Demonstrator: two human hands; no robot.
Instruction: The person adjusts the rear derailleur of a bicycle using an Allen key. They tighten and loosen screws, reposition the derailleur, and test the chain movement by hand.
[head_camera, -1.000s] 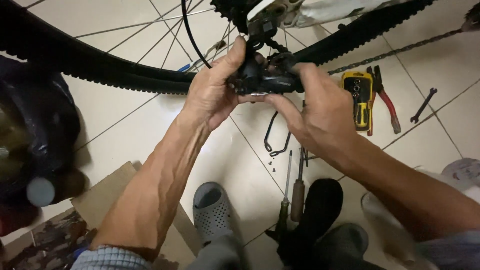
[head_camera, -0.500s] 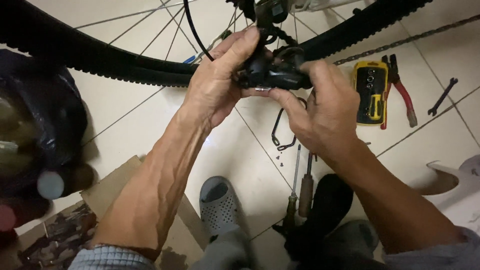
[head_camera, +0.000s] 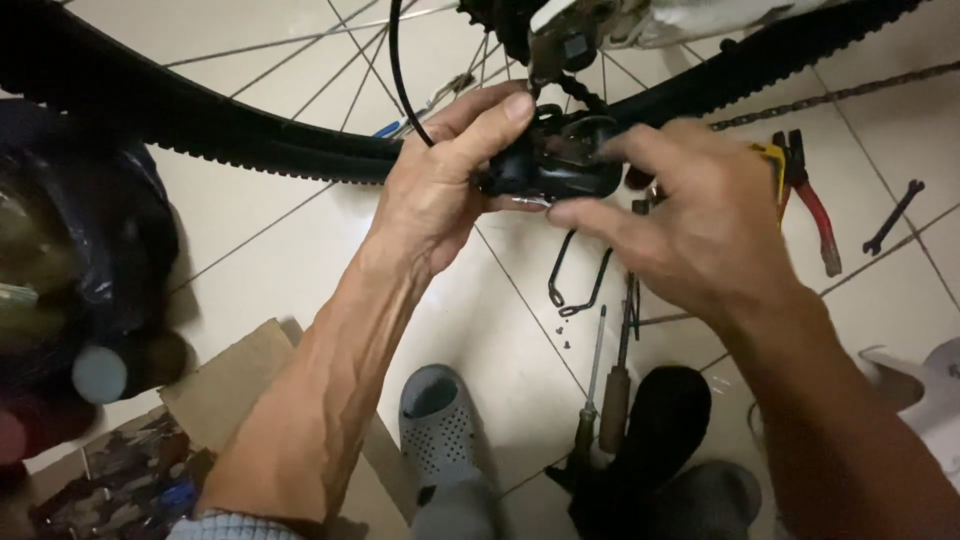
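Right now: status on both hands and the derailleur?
Left hand gripping black rear derailleur. Right hand pinching its lower edge, fingers on it. Rear wheel tire right behind; screwdrivers, red-handled pliers on tile floor below.

Black derailleur (head_camera: 548, 165), black knobby tyre (head_camera: 200, 125), red-handled pliers (head_camera: 815, 215), grey sandal (head_camera: 440, 425).
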